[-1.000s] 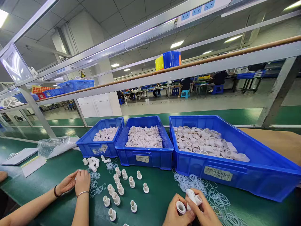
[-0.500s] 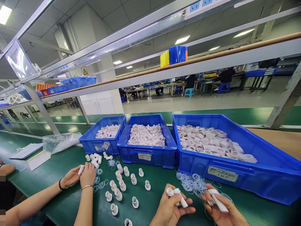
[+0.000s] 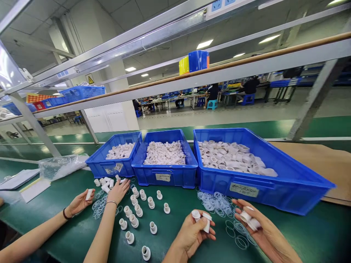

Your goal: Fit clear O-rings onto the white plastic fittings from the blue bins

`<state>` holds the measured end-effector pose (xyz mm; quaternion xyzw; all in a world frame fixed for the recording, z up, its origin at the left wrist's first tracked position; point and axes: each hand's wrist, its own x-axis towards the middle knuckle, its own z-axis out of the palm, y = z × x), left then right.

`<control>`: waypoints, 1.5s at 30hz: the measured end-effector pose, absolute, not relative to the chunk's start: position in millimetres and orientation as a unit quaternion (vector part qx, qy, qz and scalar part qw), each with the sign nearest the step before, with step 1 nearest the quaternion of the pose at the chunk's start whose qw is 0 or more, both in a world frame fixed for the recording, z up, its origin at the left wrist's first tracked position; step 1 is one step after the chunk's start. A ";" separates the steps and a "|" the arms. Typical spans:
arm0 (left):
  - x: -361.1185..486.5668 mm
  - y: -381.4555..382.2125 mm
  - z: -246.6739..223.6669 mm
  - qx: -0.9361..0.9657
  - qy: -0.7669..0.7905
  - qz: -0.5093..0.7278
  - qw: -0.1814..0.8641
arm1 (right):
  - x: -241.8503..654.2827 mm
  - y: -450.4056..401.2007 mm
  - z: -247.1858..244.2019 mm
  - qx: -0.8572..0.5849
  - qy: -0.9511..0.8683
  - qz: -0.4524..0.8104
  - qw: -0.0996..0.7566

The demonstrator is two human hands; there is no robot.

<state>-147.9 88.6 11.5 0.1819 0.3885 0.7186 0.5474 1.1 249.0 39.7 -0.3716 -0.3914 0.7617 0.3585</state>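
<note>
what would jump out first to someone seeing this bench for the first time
Three blue bins heaped with white plastic fittings line the back of the green bench, the largest bin at right. In front, the left hand holds two small white fittings and the right hand holds another white fitting, above a scatter of clear rings. At left, a co-worker's hands work among upright fittings.

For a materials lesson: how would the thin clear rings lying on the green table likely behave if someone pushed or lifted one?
The clear rings look thin and tangled in a loose heap, so probably floppy and very light. Lying flat, they would likely slide rather than roll.
</note>
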 end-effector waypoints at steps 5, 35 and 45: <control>-154.5 85.8 16.1 0.202 0.408 0.726 0.516 | 10.3 257.8 45.7 -0.367 -0.596 0.615 0.363; -143.4 50.9 10.1 0.241 0.496 0.700 0.454 | -16.3 262.2 1.5 -0.264 -0.909 0.054 0.317; -143.0 51.3 6.1 0.227 0.503 0.686 0.475 | -15.6 260.5 -1.0 -0.253 -0.917 0.050 0.305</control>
